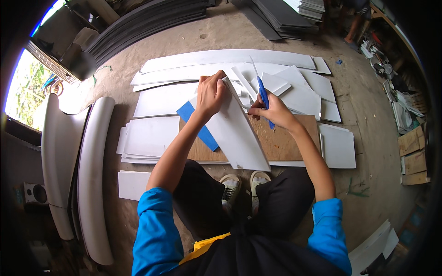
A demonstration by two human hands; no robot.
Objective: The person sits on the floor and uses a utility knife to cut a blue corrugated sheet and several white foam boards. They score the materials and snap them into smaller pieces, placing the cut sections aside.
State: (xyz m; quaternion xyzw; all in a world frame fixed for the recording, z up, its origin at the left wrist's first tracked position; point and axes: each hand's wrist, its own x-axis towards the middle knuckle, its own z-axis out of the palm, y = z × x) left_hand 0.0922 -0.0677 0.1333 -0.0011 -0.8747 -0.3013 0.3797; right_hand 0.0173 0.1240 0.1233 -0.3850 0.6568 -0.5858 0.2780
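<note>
My left hand (212, 95) is closed on the top end of a long white foam-like panel (235, 133), which is tilted with its lower end near my knees. In my right hand (277, 112) sits a blue utility knife (263, 93), its long thin blade pointing up and away from me. The fingertips of that hand are close to the panel's right edge, where a thin white sliver shows; whether they pinch it, I cannot tell. Behind the panel lie a brown wooden board (290, 142) and a flat blue strip (207, 137).
White sheets (156, 101) spread over the floor around the board, with loose white offcuts (276, 85) on top. Rolled white sheets (94, 184) stand at the left. Dark sheets (147, 32) are stacked at the back. Boxes (413, 154) line the right; another person's leg (354, 28) shows far right.
</note>
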